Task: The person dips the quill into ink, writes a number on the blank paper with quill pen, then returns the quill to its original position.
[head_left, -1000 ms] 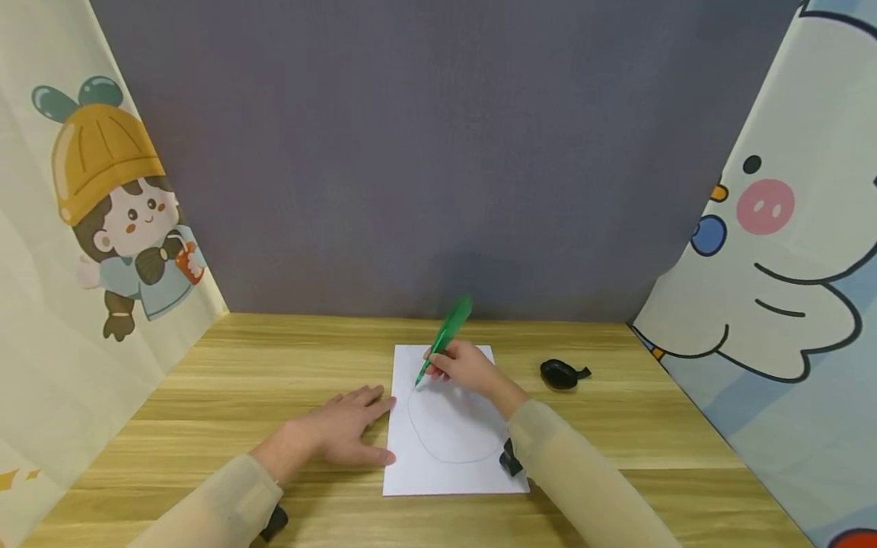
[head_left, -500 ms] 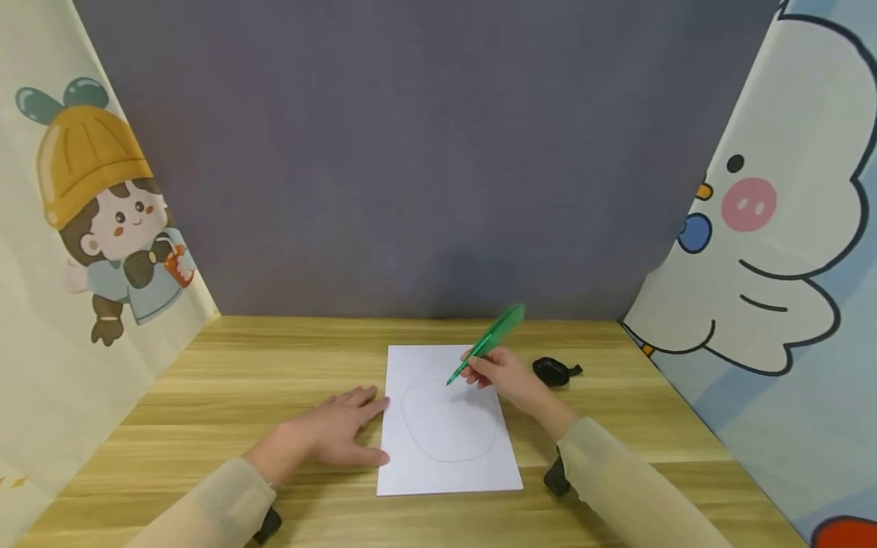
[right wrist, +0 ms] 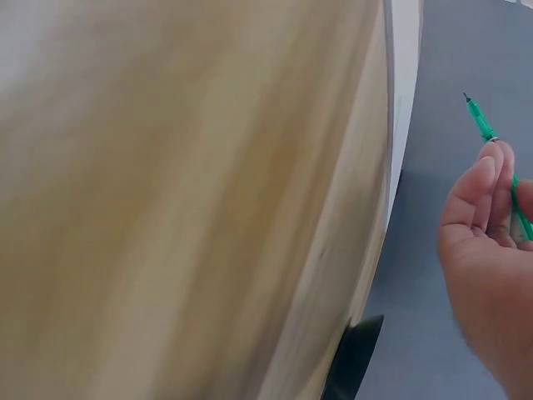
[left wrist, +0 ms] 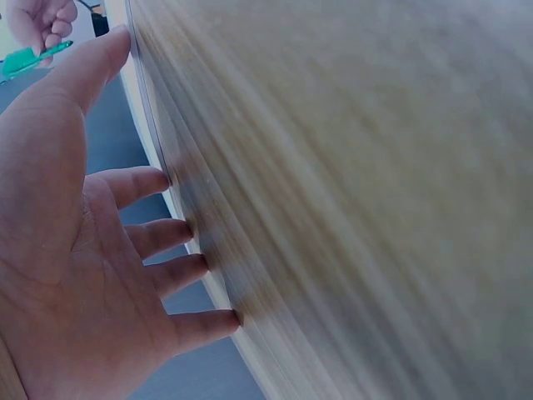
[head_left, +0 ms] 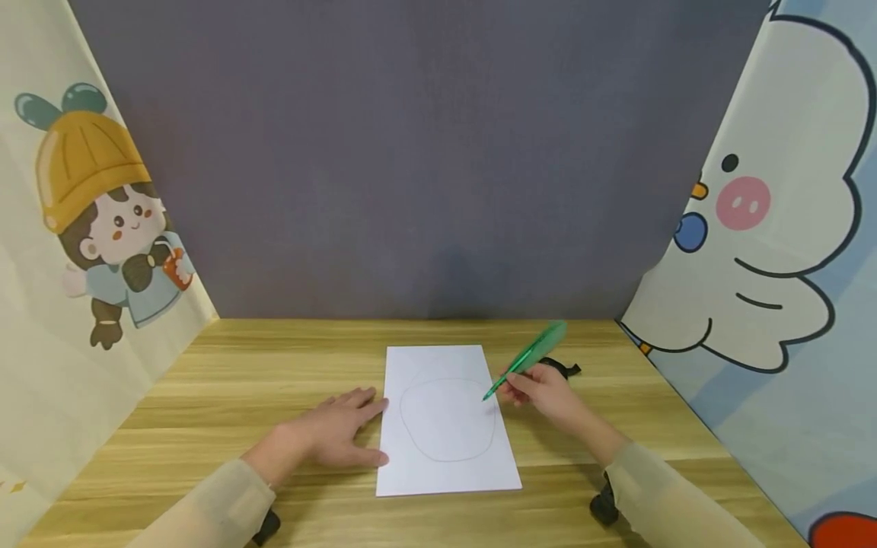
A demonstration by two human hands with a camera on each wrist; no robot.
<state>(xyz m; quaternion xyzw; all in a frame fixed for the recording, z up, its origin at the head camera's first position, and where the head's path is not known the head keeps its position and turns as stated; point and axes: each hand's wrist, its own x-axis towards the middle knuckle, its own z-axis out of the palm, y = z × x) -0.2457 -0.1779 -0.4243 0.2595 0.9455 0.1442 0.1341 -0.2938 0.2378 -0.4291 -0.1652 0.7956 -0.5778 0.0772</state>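
Note:
A white sheet of paper [head_left: 445,479] lies on the wooden table, bearing a thin drawn outline like a rounded, closed loop. My right hand [head_left: 544,392] pinches a green feather-shaped pen [head_left: 530,354] just off the sheet's right edge. In the right wrist view the pen's dark tip [right wrist: 468,98] is raised clear of the tabletop. At the sheet's left edge, my left hand [head_left: 336,432] rests with fingers spread and straight; the thumb and fingertips touch the table by the paper's border. Behind my right hand sits a rounded black object [head_left: 567,369], partly hidden.
The wooden table [head_left: 260,365] runs back to a dark grey panel [head_left: 425,167]. Curtains with cartoon figures flank it, a child in a yellow hat [head_left: 96,167] at left and a white character [head_left: 788,152] at right. Black wrist cameras [head_left: 604,504] hang below my sleeves.
My right hand has moved rightward with the pen, from the top of the drawn outline to past the paper's right edge. The outline's top now shows closed. My left hand stays put.

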